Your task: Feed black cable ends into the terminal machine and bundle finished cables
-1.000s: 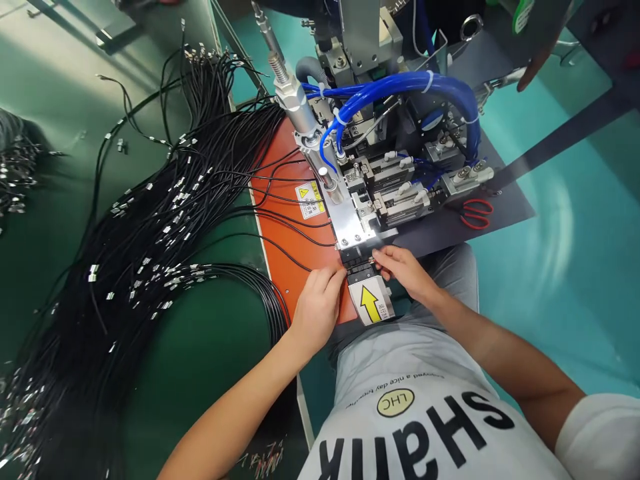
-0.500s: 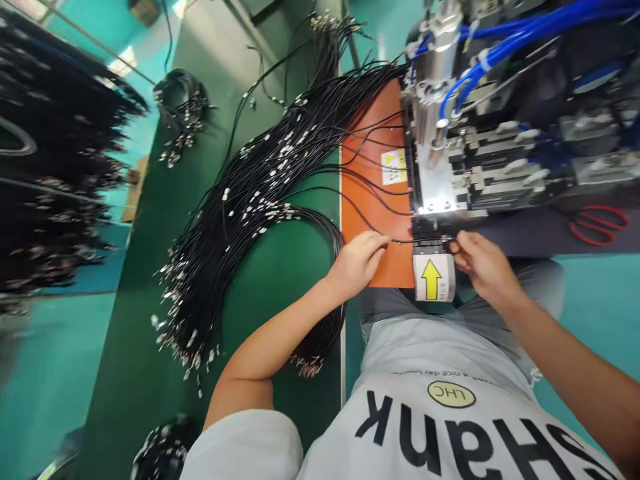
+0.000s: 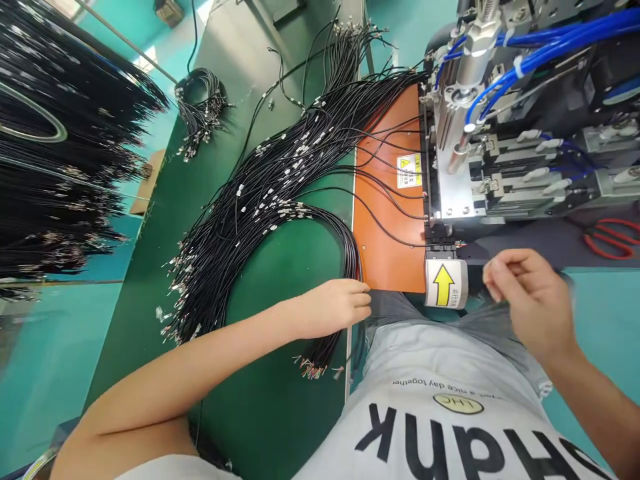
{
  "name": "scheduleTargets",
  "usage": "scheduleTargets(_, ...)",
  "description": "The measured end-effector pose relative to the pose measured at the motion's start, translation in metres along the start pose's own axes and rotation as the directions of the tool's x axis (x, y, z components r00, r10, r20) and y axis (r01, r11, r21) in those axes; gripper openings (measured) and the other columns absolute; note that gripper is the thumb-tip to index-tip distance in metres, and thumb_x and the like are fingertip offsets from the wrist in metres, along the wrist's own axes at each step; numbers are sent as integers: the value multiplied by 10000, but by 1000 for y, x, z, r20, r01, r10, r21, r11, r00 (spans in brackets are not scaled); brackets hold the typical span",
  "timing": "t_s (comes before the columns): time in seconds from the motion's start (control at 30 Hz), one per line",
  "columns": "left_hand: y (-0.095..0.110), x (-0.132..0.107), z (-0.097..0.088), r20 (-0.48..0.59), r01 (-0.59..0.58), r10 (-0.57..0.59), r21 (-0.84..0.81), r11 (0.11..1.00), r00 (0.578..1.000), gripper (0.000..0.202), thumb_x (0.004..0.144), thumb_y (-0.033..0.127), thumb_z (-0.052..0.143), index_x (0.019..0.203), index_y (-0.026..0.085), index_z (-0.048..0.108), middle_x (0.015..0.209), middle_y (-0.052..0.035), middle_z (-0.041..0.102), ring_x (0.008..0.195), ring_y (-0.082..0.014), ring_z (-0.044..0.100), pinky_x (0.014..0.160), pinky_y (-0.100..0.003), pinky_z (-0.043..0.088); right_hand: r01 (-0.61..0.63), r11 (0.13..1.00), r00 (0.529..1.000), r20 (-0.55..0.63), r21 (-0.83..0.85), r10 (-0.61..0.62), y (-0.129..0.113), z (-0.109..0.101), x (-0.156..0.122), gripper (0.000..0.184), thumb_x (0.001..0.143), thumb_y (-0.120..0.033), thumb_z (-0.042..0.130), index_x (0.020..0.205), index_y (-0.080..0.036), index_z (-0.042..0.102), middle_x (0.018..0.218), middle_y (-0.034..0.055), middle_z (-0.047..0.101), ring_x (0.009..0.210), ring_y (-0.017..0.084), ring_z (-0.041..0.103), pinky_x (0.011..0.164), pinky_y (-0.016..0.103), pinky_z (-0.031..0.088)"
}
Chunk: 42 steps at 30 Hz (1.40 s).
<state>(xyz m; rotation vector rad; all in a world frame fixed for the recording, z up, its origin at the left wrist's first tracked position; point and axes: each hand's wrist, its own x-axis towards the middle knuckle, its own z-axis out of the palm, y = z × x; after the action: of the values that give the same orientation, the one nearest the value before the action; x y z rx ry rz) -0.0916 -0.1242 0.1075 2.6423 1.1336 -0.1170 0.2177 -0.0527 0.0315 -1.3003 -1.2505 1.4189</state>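
Observation:
My left hand (image 3: 345,308) is closed at the right edge of the curved bundle of black cables (image 3: 345,247), its fingers curled around a black cable (image 3: 361,270). Stripped coloured wire ends (image 3: 313,368) show below that hand. My right hand (image 3: 535,303) hovers to the right of the yellow arrow label (image 3: 443,285), fingers curled in and thumb against them, with nothing visible in it. One cable (image 3: 385,230) crosses the orange plate (image 3: 390,267) into the machine's black guide (image 3: 441,250), its thin wires poking out on the right.
The machine (image 3: 465,167) with metal cylinders and blue air hoses (image 3: 565,43) fills the upper right. Red-handled scissors (image 3: 613,239) lie at the right. A large cable pile (image 3: 280,160) covers the green table (image 3: 280,280). More cables (image 3: 65,133) hang at the left.
My left hand has let go of the cable on the orange plate and moved down-left to the bundle. My right hand has left the wire end at the guide and moved right and down.

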Motion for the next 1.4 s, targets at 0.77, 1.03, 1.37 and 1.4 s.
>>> scheduleTargets(0.77,5,13,5,-612,278,-373,-248,928,697,177,904,106,562,1044,176,644,875,-67,686,806,-163,640,723,-293,537,585,405,810,535,-703,-241,-21,42,-18,436,885,-186,607,1312,-172,522,1209,165,632,1035,337,587,809,462,449)
scheduleTargets(1.03,19,-8,-21,-694,284,-352,-217,934,628,256,881,54,559,1079,189,649,883,-49,683,780,-151,633,683,-278,520,596,509,754,651,-620,-90,-34,66,-8,456,693,24,591,1100,-182,593,840,59,682,769,240,638,644,341,402)
scheduleTargets(1.37,11,39,8,-336,301,-398,-307,903,853,138,981,203,487,1016,162,613,841,-43,624,754,-146,585,707,-274,475,682,722,225,906,116,-357,6,128,-61,188,958,-314,582,1007,-152,666,1057,117,715,1000,236,661,871,360,511)
scheduleTargets(1.4,8,39,18,-316,302,-405,-329,895,858,146,988,208,477,1030,158,608,844,-43,619,747,-142,579,704,-271,469,606,790,297,893,97,-338,8,111,-58,185,963,-320,573,964,-165,675,969,88,723,925,213,675,833,339,520)
